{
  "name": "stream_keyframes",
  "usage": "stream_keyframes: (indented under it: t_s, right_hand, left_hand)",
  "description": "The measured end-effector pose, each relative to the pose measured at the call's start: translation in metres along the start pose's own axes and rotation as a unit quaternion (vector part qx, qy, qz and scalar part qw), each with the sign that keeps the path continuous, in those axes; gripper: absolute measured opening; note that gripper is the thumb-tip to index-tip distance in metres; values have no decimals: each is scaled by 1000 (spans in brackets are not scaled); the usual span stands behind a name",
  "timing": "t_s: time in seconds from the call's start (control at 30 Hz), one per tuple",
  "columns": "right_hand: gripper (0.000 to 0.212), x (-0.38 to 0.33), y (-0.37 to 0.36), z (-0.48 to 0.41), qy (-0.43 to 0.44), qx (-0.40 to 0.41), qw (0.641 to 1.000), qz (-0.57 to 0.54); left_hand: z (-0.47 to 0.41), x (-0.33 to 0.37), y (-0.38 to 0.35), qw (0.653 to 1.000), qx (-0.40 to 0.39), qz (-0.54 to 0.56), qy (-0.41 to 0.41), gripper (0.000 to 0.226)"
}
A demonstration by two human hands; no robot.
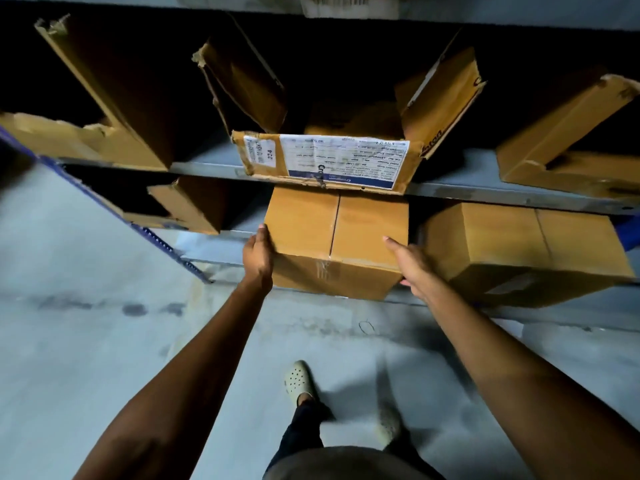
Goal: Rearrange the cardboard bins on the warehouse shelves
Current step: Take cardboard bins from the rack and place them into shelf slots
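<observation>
**Sealed box flanked by both hands on the lower shelf**

Closed cardboard box sitting on the lower shelf, near end jutting past the shelf edge toward the body, taped seam running 12 to 6. Left hand flat against the box's 9 o'clock wall, fingers together, thumb up near the top corner. Right hand at 3 o'clock, spread flat beside that wall, squeezed into the gap before the neighbouring box; contact there likely, not certain. Neither hand curled under the base. Long axis pointing straight back into the rack, so the next pull or push probably runs along 12–6, with both hands about equally near. Directly above at 12, an open labelled bin overhanging the upper shelf, leaving little headroom for lifting.
</observation>
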State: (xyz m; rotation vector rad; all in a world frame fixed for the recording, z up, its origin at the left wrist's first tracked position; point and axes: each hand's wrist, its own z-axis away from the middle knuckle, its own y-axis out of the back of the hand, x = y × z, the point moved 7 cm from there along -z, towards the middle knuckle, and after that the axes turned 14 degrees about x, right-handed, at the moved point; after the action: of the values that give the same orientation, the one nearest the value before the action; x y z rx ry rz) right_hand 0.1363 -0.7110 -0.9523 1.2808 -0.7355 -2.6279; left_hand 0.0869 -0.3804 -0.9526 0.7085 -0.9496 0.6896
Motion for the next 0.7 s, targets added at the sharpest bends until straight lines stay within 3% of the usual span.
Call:
stream_keyframes:
  t_s: [0.1, 0.27, 0.3, 0.43, 0.5, 0.7]
  right_hand:
    - [125, 15, 2, 4, 13, -14, 1000, 20]
    - [80, 37, 21, 36, 21, -75, 997, -2]
    - [79, 44, 25, 46, 20, -94, 995, 3]
    - [104, 75, 30, 78, 26, -170, 985, 12]
    - [107, 88, 28, 91, 36, -187, 981, 18]
    - [71, 118, 36, 156, 68, -217, 971, 67]
  left_hand:
    - [32, -15, 20, 1000, 16, 3, -11, 40]
    - [104, -67, 68, 995, 93, 39, 16, 38]
    - [120, -77, 80, 993, 103, 46, 26, 34]
    - [178, -104, 124, 985, 153, 67, 40, 31]
    - [202, -116, 149, 980, 182, 73, 43, 33]
    - [253, -141, 215, 968, 236, 73, 51, 40]
